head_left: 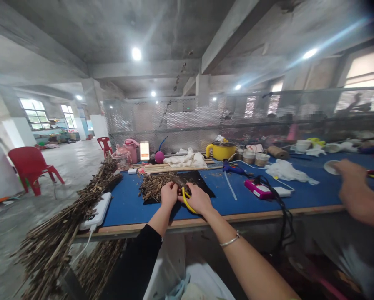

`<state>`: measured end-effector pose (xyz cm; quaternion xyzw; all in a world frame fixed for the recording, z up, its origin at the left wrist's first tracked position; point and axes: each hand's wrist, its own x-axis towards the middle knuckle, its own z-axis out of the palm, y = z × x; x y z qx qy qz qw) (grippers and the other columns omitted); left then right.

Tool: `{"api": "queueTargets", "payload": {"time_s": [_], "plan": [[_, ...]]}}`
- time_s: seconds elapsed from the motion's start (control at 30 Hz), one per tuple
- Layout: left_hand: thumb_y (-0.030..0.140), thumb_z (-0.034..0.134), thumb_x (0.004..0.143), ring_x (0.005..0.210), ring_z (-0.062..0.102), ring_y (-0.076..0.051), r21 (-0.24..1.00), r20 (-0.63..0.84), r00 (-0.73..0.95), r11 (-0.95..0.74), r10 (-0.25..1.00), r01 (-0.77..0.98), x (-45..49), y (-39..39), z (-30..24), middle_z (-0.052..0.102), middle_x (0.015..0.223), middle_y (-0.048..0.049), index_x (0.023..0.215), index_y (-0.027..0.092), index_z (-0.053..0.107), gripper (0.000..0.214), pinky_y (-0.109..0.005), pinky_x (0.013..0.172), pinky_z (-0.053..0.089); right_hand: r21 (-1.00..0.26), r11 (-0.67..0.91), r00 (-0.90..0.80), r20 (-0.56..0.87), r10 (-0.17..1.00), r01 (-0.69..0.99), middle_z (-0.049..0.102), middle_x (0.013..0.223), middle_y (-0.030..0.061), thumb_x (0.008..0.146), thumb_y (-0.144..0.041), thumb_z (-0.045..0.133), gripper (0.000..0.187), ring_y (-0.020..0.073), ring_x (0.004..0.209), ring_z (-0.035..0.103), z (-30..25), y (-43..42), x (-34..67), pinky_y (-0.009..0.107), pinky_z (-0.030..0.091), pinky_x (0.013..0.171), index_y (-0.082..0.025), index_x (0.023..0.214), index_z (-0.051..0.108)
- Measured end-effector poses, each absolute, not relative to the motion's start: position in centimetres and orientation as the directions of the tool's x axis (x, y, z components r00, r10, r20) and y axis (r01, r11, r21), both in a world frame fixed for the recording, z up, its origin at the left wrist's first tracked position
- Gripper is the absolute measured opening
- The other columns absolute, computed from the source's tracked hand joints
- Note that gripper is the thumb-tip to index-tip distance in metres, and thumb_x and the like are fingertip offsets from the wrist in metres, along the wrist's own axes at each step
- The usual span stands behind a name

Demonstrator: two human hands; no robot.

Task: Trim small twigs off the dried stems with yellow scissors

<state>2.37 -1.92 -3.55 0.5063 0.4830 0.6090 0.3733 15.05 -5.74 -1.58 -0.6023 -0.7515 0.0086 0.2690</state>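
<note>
My left hand [169, 194] grips a bunch of dry brown twigs [154, 185] that lies on a black cloth [202, 181] on the blue table [130, 206]. My right hand [198, 198] is closed on yellow-handled cutters [187, 200], held right against the twig bunch beside my left hand. A silver bracelet [229, 240] circles my right wrist. My left arm wears a black sleeve.
A large pile of dry twigs [64, 233] leans off the table's left end beside a white power bank [98, 210]. A co-worker's hand [351, 173] reaches in at right. A pink device [259, 188] with black cables, white cloths, a yellow pot [222, 151] and red chairs [30, 166] are around.
</note>
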Motion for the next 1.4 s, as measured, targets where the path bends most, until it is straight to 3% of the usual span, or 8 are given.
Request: {"api": "queueTargets", "payload": {"time_s": [0.17, 0.4, 0.57, 0.8, 1.4], "plan": [[0.021, 0.052, 0.068, 0.051, 0.052, -0.01, 0.932, 0.348, -0.216, -0.312, 0.912, 0.185, 2.2, -2.3, -3.25, 0.06, 0.055, -0.0024, 0.057, 0.016, 0.059, 0.015, -0.018, 0.05, 0.037, -0.349, 0.269, -0.123, 0.389, 0.913, 0.898, 0.061, 0.1, 0.0043, 0.074, -0.055, 0.048, 0.044, 0.0194, 0.09, 0.057, -1.48, -5.68, 15.06, 0.025, 0.038, 0.068, -0.025, 0.106, 0.051], [0.029, 0.056, 0.069, 0.05, 0.052, -0.01, 0.97, 0.183, -0.144, -0.202, 0.972, -0.132, 2.88, -2.43, -2.95, 0.06, 0.063, -0.0037, 0.072, 0.014, 0.059, 0.015, -0.019, 0.045, 0.04, -0.357, 0.271, -0.102, 0.426, 0.899, 0.894, 0.063, 0.096, 0.0044, 0.076, -0.055, 0.044, 0.042, 0.0194, 0.086, 0.058, -1.59, -5.71, 15.25, 0.024, 0.037, 0.065, -0.025, 0.106, 0.051], [0.031, 0.06, 0.066, 0.046, 0.049, -0.008, 0.96, 0.129, -0.107, -0.152, 0.986, -0.234, 2.99, -2.33, -3.08, 0.058, 0.058, -0.0019, 0.072, 0.013, 0.059, 0.02, -0.019, 0.045, 0.041, -0.38, 0.279, -0.101, 0.426, 0.899, 0.882, 0.063, 0.098, 0.004, 0.076, -0.053, 0.045, 0.042, 0.0194, 0.086, 0.058, -1.57, -5.69, 15.3, 0.025, 0.038, 0.065, -0.026, 0.107, 0.05], [0.03, 0.059, 0.067, 0.049, 0.051, -0.009, 0.954, 0.186, -0.15, -0.215, 0.971, -0.21, 2.86, -2.09, -3.2, 0.056, 0.055, 0.0, 0.066, 0.014, 0.057, 0.016, -0.019, 0.049, 0.043, -0.434, 0.253, -0.082, 0.376, 0.923, 0.864, 0.06, 0.102, 0.0041, 0.07, -0.051, 0.055, 0.046, 0.0197, 0.09, 0.057, -1.31, -5.95, 15.09, 0.025, 0.038, 0.068, -0.026, 0.108, 0.049], [0.024, 0.054, 0.067, 0.047, 0.05, -0.008, 0.949, 0.214, -0.165, -0.245, 0.963, -0.2, 2.91, -2.27, -2.83, 0.056, 0.057, -0.0002, 0.069, 0.013, 0.057, 0.012, -0.019, 0.045, 0.043, -0.372, 0.347, -0.157, 0.455, 0.877, 0.861, 0.054, 0.108, 0.0098, 0.065, -0.051, 0.06, 0.064, 0.0214, 0.1, 0.049, -2.14, -5.48, 15.32, 0.029, 0.035, 0.082, -0.019, 0.117, 0.042]]}}
